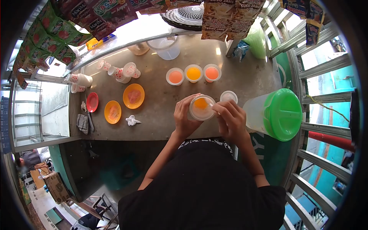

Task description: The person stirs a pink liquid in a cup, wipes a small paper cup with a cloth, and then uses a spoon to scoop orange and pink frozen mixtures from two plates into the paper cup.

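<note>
A clear plastic cup [199, 115] with orange contents is held over the table's front edge. My left hand [184, 117] is wrapped around its side. At its right rim, my right hand [232, 119] pinches the edge of a translucent lid [207, 111] that lies over the cup's top. Orange shows through the far part. Just beyond my right fingers stands a white round container or stack of lids [229, 96], partly hidden. Farther back, three filled cups stand in a row: a pink one [176, 77], a yellow-orange one [193, 73] and another pink one [211, 73].
A large jug with a green lid [283, 115] stands at the right. Orange plates [133, 96], a red plate [92, 102], crumpled tissue [132, 120] and stacked cups [130, 70] are on the left. A clear bucket [168, 50] stands behind; sachets [230, 19] hang above.
</note>
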A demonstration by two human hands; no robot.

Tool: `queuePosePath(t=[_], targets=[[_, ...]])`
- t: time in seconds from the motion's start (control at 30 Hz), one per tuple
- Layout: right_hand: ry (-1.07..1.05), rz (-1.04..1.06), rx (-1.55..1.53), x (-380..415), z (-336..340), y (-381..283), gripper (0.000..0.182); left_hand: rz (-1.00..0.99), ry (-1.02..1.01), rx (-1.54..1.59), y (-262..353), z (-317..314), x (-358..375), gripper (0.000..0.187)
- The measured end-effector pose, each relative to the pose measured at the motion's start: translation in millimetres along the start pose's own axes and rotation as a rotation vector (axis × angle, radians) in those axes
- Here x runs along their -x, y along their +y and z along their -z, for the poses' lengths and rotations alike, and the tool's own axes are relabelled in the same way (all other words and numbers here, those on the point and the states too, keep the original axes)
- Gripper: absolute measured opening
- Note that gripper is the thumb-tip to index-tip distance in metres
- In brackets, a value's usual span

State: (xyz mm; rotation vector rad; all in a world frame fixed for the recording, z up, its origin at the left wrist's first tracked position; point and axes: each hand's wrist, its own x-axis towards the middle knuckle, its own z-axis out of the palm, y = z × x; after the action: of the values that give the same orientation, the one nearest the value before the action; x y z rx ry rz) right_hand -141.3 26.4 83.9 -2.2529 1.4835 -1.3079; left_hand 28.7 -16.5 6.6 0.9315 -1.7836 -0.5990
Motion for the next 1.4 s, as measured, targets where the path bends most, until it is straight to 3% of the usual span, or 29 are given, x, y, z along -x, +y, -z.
queuePosePath(t=[0.1, 0.2, 0.33, 0.4, 1.4], targets=[[-0.090, -0.031, -0.077, -2.9, -2.6, -6.4, 0.018, 0.003, -0.018, 0.020, -3.3, 5.3, 0.3, 0.062], [0.007, -0.011, -0.062, -4.8, -11.9, -12.1, 0.018, 0.003, -0.034, 0.016, -7.0, 13.5, 0.1, 0.064], [0.004, -0.048, 0.033, -9.0, -13.9, -20.6, 0.017, 0.009, -0.036, 0.028, -10.1, 22.6, -0.7, 0.065], [-0.069, -0.016, -0.074, -12.3, -18.2, -25.9, 0.016, 0.008, -0.045, 0.028, -11.2, 26.7, -0.4, 0.065], [0.038, -0.038, 0.009, -11.4, -48.3, -71.6, 0.011, -0.025, -0.067, 0.074, -16.4, 77.6, 15.1, 0.061]])
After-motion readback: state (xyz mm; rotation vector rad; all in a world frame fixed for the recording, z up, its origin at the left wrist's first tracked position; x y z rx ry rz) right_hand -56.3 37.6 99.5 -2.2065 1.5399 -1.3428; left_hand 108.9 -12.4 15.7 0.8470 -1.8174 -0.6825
